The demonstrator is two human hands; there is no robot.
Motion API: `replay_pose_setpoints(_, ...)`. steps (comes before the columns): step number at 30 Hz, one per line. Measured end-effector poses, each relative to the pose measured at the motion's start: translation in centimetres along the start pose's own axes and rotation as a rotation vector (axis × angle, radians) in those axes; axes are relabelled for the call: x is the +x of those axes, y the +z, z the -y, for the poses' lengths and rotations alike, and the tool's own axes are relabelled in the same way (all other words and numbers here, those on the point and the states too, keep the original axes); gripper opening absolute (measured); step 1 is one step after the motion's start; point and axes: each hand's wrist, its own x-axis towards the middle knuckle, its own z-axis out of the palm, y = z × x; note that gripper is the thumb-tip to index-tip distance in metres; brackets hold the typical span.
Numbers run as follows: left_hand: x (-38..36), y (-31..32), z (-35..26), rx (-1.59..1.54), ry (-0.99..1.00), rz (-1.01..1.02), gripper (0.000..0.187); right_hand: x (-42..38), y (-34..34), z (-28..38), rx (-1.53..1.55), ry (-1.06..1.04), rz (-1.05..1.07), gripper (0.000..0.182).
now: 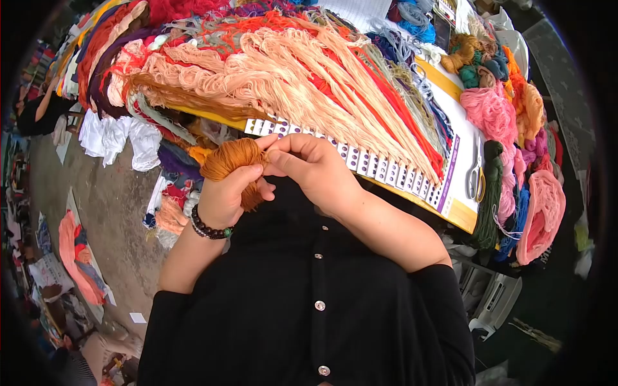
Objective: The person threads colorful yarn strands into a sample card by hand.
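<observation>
The left hand (226, 193), with a dark bead bracelet (209, 228) at the wrist, is closed around a skein (235, 164) of rust-orange yarn. The skein is a thick, soft loop of fine strands, bunched over the fingers and hanging down past the palm, held in front of the chest just below the desk (460, 212) edge. The right hand (309, 164) touches it, fingertips pinched shut on strands at the skein's top. Behind the 2 hands a white shade card (386, 168) with small holes lies on the desk, peach, red and grey yarn fanned across it. Scissors (474, 177) lie further right, beside pink skeins (492, 112).
</observation>
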Motion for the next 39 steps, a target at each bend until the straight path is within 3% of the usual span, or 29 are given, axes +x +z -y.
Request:
replay_pose_setpoints(5,0.1,0.1,0.2,0.022,0.006,-0.024,0.042,0.1,-0.6,-0.5,0.038,0.107,-0.054,0.016)
replay_pose_setpoints(19,0.4,-0.5,1.6,-0.070,-0.034,-0.053,0.034,0.3,-0.4,-0.9,0.104,0.029,-0.055,0.011)
replay_pose_setpoints(21,0.8,-0.4,2.5,0.018,0.055,-0.160,0.029,0.2,-0.7,-1.0,0.088,0.028,-0.056,0.010)
replay_pose_setpoints(23,0.9,0.6,2.3,-0.081,0.091,-0.177,0.025,-0.3,-1.8,-0.6,0.223,-0.088,-0.016,0.010)
replay_pose_setpoints(24,0.8,0.0,2.0,-0.168,0.059,-0.178,0.023,-1.1,-2.0,1.2,0.225,-0.083,-0.107,0.011)
replay_pose_setpoints(26,0.1,-2.8,1.5,-0.565,0.043,0.016,0.019,-3.4,-4.8,5.5,0.345,-0.032,0.011,0.014)
replay_pose_setpoints(27,-0.2,-4.6,1.0,-0.758,0.014,0.082,0.014,-4.5,-6.6,6.8,0.534,-0.132,0.079,0.015)
replay_pose_setpoints(28,-0.8,-8.0,1.1,-0.923,-0.053,0.051,0.011,-6.3,-8.0,9.5,0.489,-0.177,-0.090,0.016)
replay_pose_setpoints(29,-1.5,-9.5,0.3,-1.014,-0.044,0.021,0.010,-7.9,-10.8,12.3,0.316,-0.227,-0.128,0.016)
replay_pose_setpoints(30,-2.3,-12.2,0.0,-0.949,-0.006,-0.018,0.013,-9.7,-13.2,14.8,0.294,-0.285,-0.350,0.012)
replay_pose_setpoints(31,-3.3,-16.0,0.3,-0.914,0.030,-0.087,0.015,-10.9,-15.8,16.7,-0.065,-0.437,-0.436,0.011)
replay_pose_setpoints(32,-4.4,-19.0,0.5,-0.893,0.061,-0.177,0.018,-12.2,-18.4,18.6,-0.435,-0.491,-0.991,0.016)
replay_pose_setpoints(33,-5.5,-19.9,0.3,-0.769,0.067,-0.268,0.020,-13.7,-22.3,19.4,-0.838,-0.595,-1.236,0.020)
replay_pose_setpoints(35,-5.4,-19.7,0.4,-0.647,0.068,-0.353,0.023,-14.8,-22.5,19.4,-1.592,-0.448,-1.541,0.020)
replay_pose_setpoints(36,-4.9,-18.6,0.6,-0.587,0.040,-0.271,0.026,-13.8,-22.4,18.3,-1.652,-0.553,-1.389,0.019)
replay_pose_setpoints(37,-4.3,-17.2,0.8,-0.525,0.012,-0.191,0.029,-11.6,-20.7,16.0,-1.357,-0.558,-1.265,0.023)
replay_pose_setpoints(38,-3.0,-15.1,0.9,-0.543,-0.019,-0.068,0.033,-9.5,-19.5,13.3,-1.348,-0.327,-1.189,0.024)
replay_pose_setpoints(39,-1.5,-12.6,0.6,-0.547,-0.099,0.032,0.039,-6.9,-14.6,11.5,-1.276,-0.182,-0.964,0.024)
